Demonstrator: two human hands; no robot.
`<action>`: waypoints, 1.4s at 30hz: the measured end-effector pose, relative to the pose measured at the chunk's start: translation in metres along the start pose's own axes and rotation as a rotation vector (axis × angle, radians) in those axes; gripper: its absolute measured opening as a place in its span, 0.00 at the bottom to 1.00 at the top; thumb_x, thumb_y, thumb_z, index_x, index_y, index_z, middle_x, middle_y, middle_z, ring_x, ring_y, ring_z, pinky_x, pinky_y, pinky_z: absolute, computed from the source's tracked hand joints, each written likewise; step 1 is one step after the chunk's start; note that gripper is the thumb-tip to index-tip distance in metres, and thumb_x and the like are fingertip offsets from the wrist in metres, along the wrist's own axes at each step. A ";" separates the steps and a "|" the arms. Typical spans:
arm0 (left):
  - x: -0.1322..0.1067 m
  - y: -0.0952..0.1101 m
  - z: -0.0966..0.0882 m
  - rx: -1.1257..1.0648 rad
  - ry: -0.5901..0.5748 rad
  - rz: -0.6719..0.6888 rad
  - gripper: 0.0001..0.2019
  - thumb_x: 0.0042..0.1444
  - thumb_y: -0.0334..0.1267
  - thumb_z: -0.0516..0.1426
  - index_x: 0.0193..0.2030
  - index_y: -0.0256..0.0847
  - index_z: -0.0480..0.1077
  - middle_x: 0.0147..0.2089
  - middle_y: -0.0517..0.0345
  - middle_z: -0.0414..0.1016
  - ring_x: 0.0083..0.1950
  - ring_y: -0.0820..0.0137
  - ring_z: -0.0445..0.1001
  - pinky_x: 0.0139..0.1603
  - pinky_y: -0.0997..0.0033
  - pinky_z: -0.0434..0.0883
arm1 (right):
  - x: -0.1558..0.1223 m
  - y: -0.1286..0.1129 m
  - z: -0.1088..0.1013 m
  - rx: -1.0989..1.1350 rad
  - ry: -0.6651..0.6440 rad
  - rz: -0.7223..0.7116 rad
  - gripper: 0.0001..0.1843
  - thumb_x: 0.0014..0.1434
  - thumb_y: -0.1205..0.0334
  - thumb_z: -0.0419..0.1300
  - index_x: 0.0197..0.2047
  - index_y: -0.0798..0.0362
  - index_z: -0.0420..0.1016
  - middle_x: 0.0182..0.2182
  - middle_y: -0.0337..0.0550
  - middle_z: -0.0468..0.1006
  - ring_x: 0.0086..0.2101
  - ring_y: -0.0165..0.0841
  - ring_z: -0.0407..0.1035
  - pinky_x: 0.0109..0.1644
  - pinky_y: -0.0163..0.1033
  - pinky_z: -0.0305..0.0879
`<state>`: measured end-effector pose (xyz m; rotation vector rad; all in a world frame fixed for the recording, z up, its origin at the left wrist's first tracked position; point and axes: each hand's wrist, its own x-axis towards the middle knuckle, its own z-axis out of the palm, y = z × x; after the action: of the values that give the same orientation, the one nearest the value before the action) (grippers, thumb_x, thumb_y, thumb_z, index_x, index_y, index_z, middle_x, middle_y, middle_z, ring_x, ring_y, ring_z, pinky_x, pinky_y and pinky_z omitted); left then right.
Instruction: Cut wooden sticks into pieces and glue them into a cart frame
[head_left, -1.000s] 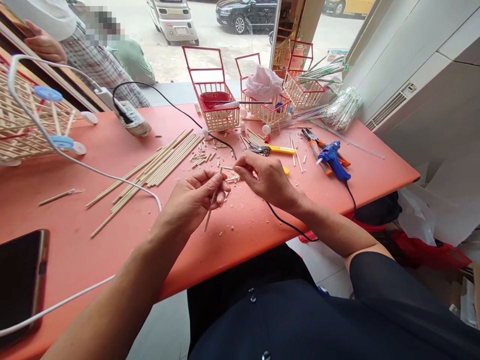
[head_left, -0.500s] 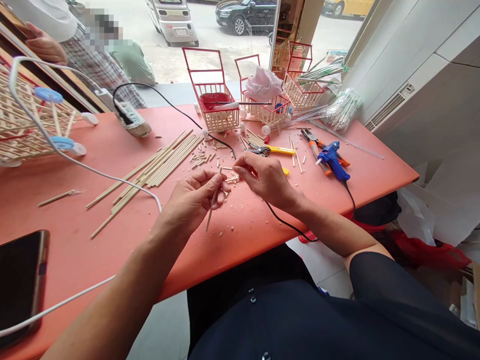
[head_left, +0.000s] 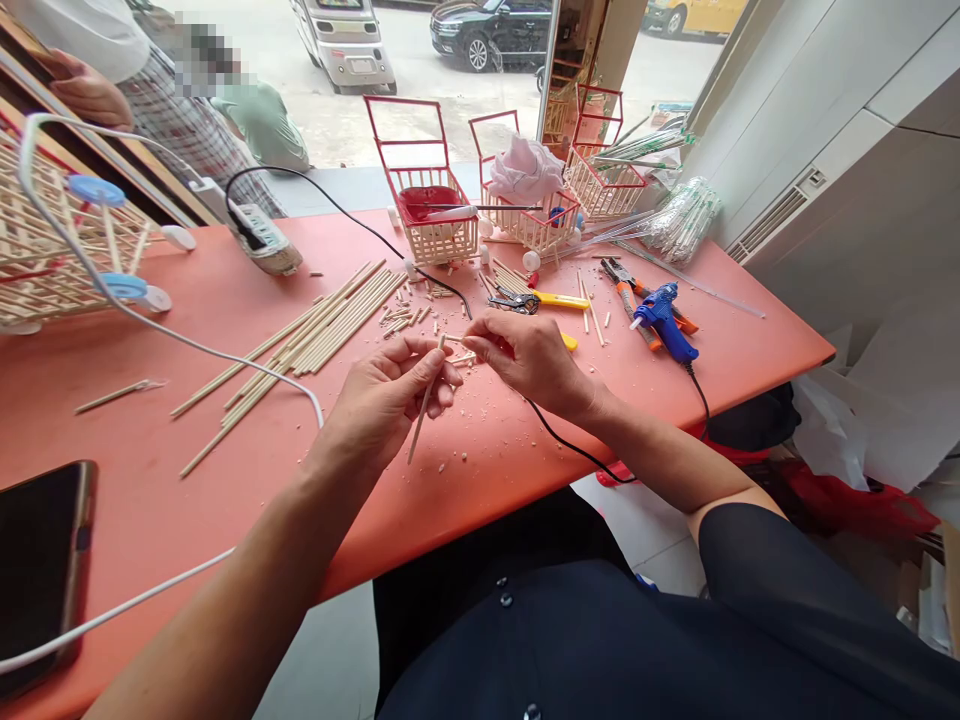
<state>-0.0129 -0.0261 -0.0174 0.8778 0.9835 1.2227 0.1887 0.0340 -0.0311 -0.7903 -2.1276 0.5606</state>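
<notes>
- Clamping a wooden dowel (head_left: 418, 430) over the near tabletop (head_left: 487, 480): left hand (head_left: 397, 385).
- Right hand (head_left: 532, 362) has dipped slightly toward the dowel's far end, suggesting fine work there; its grip I cannot tell.

The person's left forearm (head_left: 259, 555) slants inward to the left hand (head_left: 397, 385), its thumb pressed toward curled fingers; the right forearm (head_left: 667, 445) angles across, the right hand (head_left: 532, 362) bringing thumb and forefinger close.

Pale wooden stick (head_left: 419, 425), tilted, in left hand (head_left: 390, 390)
</notes>
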 end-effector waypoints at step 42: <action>-0.010 -0.012 0.011 0.223 0.288 0.316 0.13 0.56 0.38 0.75 0.47 0.38 0.90 0.35 0.54 0.91 0.32 0.61 0.90 0.41 0.60 0.89 | 0.001 0.000 0.005 0.014 0.016 -0.045 0.19 0.83 0.52 0.59 0.39 0.53 0.75 0.32 0.38 0.79 0.33 0.30 0.69 0.43 0.37 0.63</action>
<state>0.0006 -0.0380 -0.0234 1.0808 1.2628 1.5594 0.1847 0.0338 -0.0335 -0.7353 -2.1193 0.5431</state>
